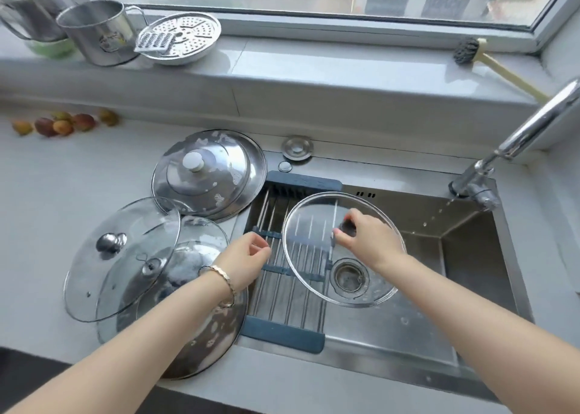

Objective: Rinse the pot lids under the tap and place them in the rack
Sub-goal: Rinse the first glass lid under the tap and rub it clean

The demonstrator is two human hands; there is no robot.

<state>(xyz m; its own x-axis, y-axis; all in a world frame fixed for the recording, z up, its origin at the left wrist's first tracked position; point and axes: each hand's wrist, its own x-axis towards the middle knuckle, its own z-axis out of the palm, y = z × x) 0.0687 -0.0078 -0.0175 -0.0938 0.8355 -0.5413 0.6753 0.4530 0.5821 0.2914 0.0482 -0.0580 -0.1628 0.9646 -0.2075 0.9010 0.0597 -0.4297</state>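
My right hand (365, 236) grips the dark knob of a clear glass lid (309, 283) and holds it level above the sink, over the rack's right edge and the drain. My left hand (246, 256) hovers with loosely curled fingers over the rack's left edge and holds nothing. The rack (284, 333) has steel rods and dark blue ends and spans the sink's left part. On the counter to the left lie a steel lid with a white knob (208, 175), a glass lid with a metal knob (122, 258) and a large steel lid (201, 335) partly under my left forearm.
The tap (514, 145) at the right drips a thin broken stream into the steel sink (470, 256). The drain strainer (348, 277) shows through the held lid. Steel mugs (97, 32) and a perforated steamer plate (182, 37) stand on the sill; fruit (59, 125) lies far left.
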